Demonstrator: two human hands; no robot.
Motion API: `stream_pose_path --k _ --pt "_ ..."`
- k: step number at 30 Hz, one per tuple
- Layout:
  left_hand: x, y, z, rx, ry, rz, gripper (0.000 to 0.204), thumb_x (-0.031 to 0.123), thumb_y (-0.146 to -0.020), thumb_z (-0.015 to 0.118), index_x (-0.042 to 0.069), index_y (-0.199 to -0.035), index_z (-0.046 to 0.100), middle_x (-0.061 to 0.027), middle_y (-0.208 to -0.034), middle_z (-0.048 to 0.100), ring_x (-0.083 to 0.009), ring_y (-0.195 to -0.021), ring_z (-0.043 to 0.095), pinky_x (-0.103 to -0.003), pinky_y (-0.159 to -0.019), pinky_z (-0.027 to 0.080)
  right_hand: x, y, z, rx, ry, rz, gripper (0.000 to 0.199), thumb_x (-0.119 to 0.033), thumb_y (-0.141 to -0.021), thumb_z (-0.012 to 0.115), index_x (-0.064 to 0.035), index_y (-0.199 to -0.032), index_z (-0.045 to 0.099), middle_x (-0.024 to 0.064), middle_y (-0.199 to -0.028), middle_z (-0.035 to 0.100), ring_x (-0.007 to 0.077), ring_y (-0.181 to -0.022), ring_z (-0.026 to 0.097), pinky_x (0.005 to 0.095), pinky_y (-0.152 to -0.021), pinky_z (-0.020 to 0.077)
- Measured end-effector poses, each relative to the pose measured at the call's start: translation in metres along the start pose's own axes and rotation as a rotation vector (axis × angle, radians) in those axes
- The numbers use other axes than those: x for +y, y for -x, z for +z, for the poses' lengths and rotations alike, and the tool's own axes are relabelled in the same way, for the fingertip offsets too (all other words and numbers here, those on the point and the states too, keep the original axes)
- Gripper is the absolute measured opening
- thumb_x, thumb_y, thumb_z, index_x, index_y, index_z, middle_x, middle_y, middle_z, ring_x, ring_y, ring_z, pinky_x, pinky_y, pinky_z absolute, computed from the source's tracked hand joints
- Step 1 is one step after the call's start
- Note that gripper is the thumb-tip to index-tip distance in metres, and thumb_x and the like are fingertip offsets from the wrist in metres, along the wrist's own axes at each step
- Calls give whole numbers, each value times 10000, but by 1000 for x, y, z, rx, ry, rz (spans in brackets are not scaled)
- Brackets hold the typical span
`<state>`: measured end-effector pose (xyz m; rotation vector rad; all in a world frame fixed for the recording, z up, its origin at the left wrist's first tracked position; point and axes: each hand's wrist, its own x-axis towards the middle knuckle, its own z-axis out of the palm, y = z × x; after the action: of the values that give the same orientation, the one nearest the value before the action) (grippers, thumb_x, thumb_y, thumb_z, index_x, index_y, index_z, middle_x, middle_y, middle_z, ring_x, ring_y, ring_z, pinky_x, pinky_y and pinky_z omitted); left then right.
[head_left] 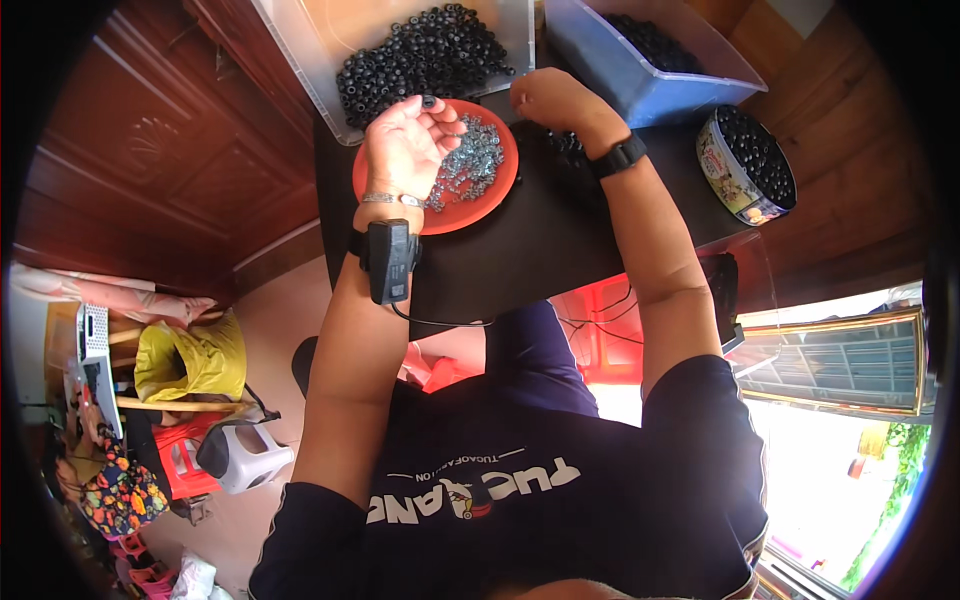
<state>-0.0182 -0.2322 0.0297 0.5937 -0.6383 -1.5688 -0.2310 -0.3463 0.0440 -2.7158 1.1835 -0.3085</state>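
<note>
dark wood wall (170, 150), pale floor (265, 320), bright window (840, 370)

Orange-red plate (400, 190) at eleven o'clock carries silvery metal bits (470, 165); black rings (420, 55) fill a clear tub (300, 50) — more sit in the blue bin (640, 85). Black table (540, 240); yellow cloth (195, 360) at eight o'clock.

left hand (405, 145) over orange plate (440, 215) | right hand (550, 100) on black table (530, 250)

Beyond the hands, the clear bin (300, 45) and blue bin (620, 70) are cut off by the top edge; the right hand (555, 100) hides its own fingertips.
</note>
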Motion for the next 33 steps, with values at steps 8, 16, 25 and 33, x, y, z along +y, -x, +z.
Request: stream_pose_path --k 8,16,25,33 --pt "-16 9 26 -30 -119 15 232 259 -890 500 43 -869 581 -82 -821 613 -208 -725 596 -314 -660 445 -54 15 -25 379 -1106 -211 148 -127 -872 644 -34 -986 653 -4 -867 660 73 -806 586 220 -737 468" --pt "-16 6 27 -120 -116 69 230 260 -889 511 42 -890 582 -78 -834 611 -198 -735 597 -299 -657 448 -60 16 -17 259 -1262 -233 146 -125 -879 633 -50 -1001 655 9 -894 665 79 -843 593 224 -753 458" --pt "-18 7 24 -144 -139 55 221 248 -904 492 41 -910 573 -82 -836 611 -196 -737 597 -294 -663 448 -66 18 -16 229 -1366 -280 124 -69 -883 618 -1 -985 638 29 -826 649 84 -740 602 228 -698 503" --pt "-16 7 25 -121 -141 44 254 257 -914 468 22 -911 566 -88 -821 603 -196 -734 590 -298 -662 448 -68 19 -17 198 -1288 -305 127 -91 -903 596 -3 -985 634 26 -802 638 77 -724 587 226 -669 500"
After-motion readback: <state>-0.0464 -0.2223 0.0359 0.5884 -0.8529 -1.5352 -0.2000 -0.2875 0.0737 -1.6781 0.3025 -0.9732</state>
